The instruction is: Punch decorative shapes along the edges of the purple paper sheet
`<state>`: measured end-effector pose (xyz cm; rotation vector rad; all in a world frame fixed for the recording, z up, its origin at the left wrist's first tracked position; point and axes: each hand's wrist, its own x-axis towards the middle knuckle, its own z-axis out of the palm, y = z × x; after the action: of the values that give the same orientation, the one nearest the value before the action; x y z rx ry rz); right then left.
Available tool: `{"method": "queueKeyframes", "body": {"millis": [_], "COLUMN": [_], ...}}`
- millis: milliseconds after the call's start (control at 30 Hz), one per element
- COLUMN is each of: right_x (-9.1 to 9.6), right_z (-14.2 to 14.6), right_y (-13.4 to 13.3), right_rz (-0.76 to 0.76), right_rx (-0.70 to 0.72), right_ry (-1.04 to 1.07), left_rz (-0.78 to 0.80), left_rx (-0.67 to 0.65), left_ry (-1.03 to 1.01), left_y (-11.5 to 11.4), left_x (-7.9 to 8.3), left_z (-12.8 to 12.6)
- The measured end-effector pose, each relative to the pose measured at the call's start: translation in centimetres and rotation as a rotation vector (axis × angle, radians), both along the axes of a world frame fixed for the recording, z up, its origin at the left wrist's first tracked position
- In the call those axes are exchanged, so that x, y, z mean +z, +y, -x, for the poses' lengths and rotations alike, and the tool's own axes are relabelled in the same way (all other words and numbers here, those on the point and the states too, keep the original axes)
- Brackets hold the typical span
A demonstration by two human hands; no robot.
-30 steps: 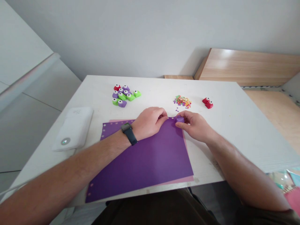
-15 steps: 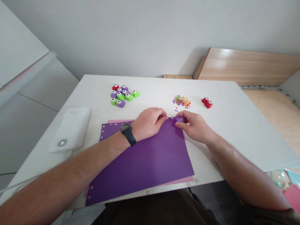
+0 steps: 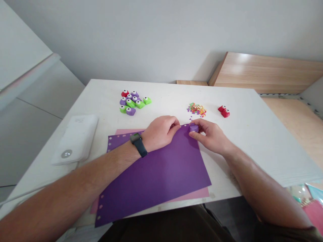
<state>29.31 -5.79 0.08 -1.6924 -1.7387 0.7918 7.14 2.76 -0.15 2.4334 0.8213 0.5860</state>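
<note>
Over on the far left of the white table point(image 3: 252, 144), a white device point(image 3: 78, 132) lies flat, a pale cable running out beneath the left forearm. Next along, and here's the centre of it all: a purple sheet point(image 3: 161, 174), lying askew over a pink sheet point(image 3: 194, 195), small flower-like cut-outs dotting its left side and top edge. Behind it sits a huddle of craft punches point(image 3: 130, 104), purple and green with one red at the back, each with a white, eye-like top. Now the left hand point(image 3: 163, 132), dark watch point(image 3: 138, 145) on the wrist, thumb and fingers pinched narrow on the sheet's top edge. Just beside it, right on that edge near the corner, a purple punch point(image 3: 194, 129), gripped between the thumb and fingers of the right hand point(image 3: 209, 135)! Right behind, a heap of multicoloured confetti point(image 3: 197, 109), a few purple bits strayed towards the sheet. Further right, two red punches point(image 3: 225, 113) side by side, and beyond the table, a wooden panel point(image 3: 267, 72).
</note>
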Motion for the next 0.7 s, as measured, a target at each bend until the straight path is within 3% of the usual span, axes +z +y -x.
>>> {"method": "queueKeyframes", "body": {"millis": [700], "right_x": [0.5], "right_z": [-1.3], "right_y": [0.2], "right_rz": [0.058], "right_rx": [-0.079], "right_ry": [0.348], "left_rz": [0.055], "left_rx": [0.013], "left_ry": [0.024], "left_y": [0.0], "left_x": [0.0], "left_z": [0.1]}}
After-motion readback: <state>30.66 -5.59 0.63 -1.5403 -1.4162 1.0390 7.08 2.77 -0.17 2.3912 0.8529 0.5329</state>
